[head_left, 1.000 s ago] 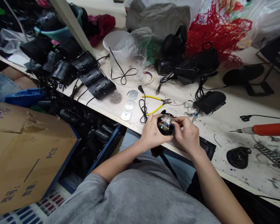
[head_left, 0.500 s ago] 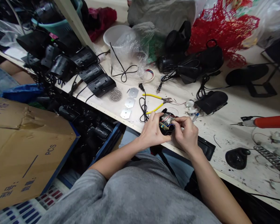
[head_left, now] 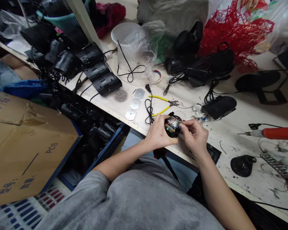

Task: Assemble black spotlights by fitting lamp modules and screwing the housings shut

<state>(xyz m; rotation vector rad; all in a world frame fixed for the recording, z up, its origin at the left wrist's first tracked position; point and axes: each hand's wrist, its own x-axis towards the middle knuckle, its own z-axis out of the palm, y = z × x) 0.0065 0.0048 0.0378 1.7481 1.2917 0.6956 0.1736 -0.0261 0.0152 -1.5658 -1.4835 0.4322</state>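
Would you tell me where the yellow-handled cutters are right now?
In the head view, the yellow-handled cutters lie mid-frame on the workbench, just beyond the left hand, beside a coiled black cord.

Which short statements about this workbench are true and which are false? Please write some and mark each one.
1. The left hand and the right hand both hold the small black device with wires. True.
2. The yellow-handled cutters lie on the bench beyond the hands. True.
3. The red-handled tool is in the right hand. False: it lies on the bench, far to the right.
4. The three metal plates are stacked in one pile. False: they lie singly in a row.
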